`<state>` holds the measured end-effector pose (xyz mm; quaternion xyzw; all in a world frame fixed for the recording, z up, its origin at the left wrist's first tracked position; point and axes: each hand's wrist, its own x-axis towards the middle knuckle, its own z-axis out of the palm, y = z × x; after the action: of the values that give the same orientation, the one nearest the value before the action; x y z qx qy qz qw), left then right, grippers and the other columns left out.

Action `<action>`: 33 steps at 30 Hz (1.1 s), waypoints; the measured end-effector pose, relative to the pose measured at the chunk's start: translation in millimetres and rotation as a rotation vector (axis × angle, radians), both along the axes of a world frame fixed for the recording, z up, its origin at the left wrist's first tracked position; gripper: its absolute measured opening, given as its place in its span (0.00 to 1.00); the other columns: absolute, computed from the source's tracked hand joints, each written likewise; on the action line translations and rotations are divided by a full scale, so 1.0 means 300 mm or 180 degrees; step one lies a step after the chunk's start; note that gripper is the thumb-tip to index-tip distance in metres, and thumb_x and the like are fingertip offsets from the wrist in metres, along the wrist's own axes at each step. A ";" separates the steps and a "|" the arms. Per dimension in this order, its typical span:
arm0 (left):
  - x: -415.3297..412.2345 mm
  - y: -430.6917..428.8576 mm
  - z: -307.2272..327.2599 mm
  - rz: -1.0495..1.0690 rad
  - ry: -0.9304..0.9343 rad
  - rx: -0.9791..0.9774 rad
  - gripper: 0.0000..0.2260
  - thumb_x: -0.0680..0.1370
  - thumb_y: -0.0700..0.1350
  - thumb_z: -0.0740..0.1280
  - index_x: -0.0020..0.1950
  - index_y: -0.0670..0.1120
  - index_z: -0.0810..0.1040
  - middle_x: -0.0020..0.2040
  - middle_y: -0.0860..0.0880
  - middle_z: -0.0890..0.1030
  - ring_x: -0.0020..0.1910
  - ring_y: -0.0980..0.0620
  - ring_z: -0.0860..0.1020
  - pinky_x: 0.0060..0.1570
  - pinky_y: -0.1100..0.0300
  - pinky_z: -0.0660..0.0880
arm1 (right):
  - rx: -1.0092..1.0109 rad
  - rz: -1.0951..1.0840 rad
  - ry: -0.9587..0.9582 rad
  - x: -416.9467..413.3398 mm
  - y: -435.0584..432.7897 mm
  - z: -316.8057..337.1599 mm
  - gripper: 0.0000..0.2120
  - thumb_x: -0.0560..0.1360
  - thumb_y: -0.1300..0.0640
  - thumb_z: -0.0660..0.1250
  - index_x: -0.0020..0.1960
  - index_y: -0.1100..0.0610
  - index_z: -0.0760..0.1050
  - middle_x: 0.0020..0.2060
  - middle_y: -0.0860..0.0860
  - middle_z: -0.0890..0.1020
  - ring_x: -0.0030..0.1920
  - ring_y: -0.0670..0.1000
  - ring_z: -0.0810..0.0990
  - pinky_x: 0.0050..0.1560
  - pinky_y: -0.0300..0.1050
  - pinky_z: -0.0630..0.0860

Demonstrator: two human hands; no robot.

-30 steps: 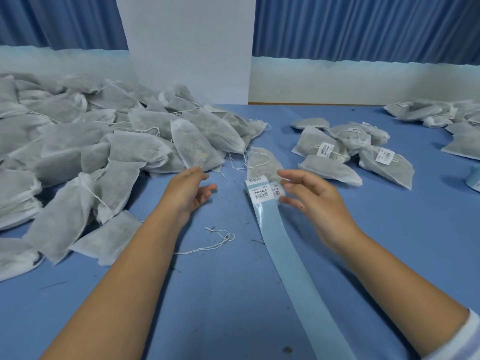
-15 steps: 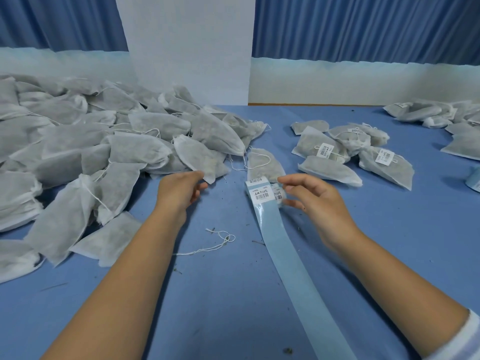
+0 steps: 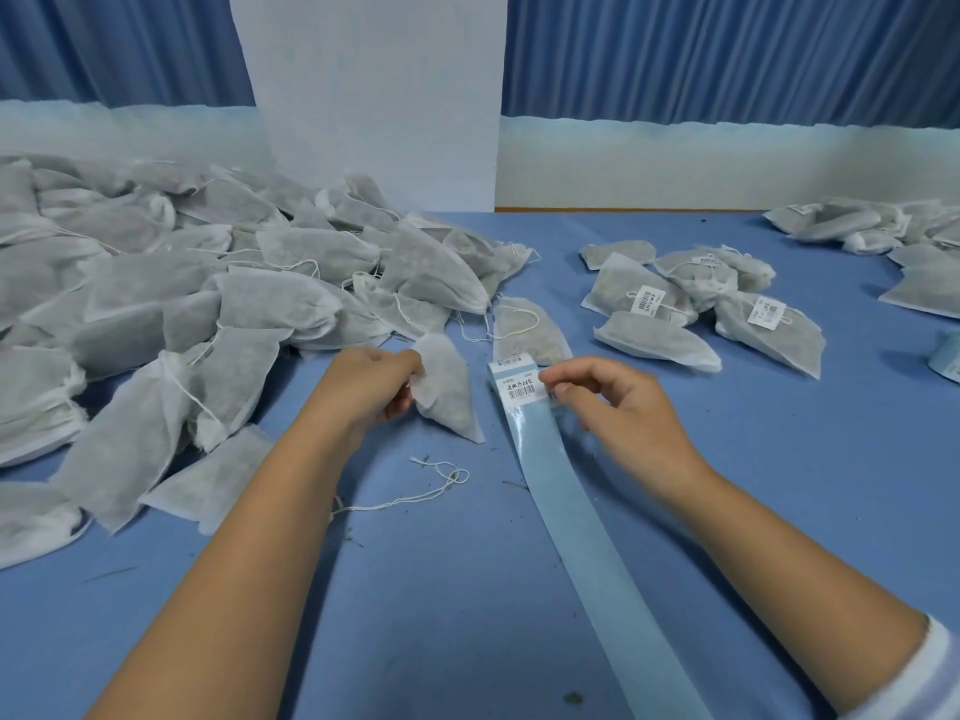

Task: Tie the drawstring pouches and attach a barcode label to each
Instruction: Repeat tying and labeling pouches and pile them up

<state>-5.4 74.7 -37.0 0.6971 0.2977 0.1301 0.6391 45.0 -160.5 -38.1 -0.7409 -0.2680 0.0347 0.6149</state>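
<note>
My left hand [image 3: 371,384] grips the top of a grey-white drawstring pouch [image 3: 448,396], which lies just in front of the big pile of pouches [image 3: 156,314]. A long pale blue label strip [image 3: 576,517] runs from the bottom edge up the middle of the table. At its far end sit barcode labels [image 3: 519,388]. My right hand [image 3: 618,402] pinches a label at the strip's right edge with thumb and forefinger. Another pouch [image 3: 524,330] lies just beyond the strip's end.
Several pouches with barcode labels stuck on them [image 3: 696,309] lie at the middle right, and more pouches [image 3: 883,231] at the far right. A loose white string [image 3: 415,491] lies between my forearms. A white panel [image 3: 374,96] stands behind the blue table [image 3: 415,615].
My left hand reached into the pile's edge, closed on a pouch and pulled it toward me. My right hand moved onto the strip's end and now pinches a label.
</note>
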 end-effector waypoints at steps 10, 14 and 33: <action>-0.018 -0.011 0.012 -0.0193 0.0043 0.0899 0.12 0.66 0.48 0.75 0.44 0.49 0.75 0.38 0.53 0.76 0.35 0.55 0.73 0.34 0.60 0.67 | -0.0057 0.0047 -0.0099 -0.001 -0.001 -0.001 0.13 0.77 0.66 0.66 0.45 0.50 0.83 0.41 0.38 0.84 0.41 0.38 0.77 0.40 0.29 0.71; -0.075 -0.018 0.081 -0.0819 -0.0218 0.0830 0.19 0.61 0.46 0.66 0.52 0.56 0.74 0.40 0.51 0.81 0.36 0.52 0.77 0.40 0.58 0.72 | -0.0064 0.0175 -0.0147 -0.005 0.000 -0.005 0.13 0.76 0.66 0.67 0.43 0.49 0.82 0.39 0.41 0.84 0.40 0.41 0.78 0.42 0.32 0.72; -0.124 -0.118 0.128 -0.2172 -0.0643 0.1772 0.09 0.69 0.49 0.68 0.41 0.43 0.82 0.34 0.51 0.79 0.35 0.59 0.75 0.38 0.65 0.70 | 0.0242 0.1227 0.0590 -0.054 0.009 0.005 0.10 0.73 0.66 0.70 0.49 0.52 0.81 0.36 0.51 0.83 0.27 0.49 0.78 0.29 0.40 0.77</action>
<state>-42.7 39.5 1.6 0.8846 -0.0594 0.0544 0.4594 28.8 -157.7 -36.7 -0.6459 -0.3480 0.2095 0.6464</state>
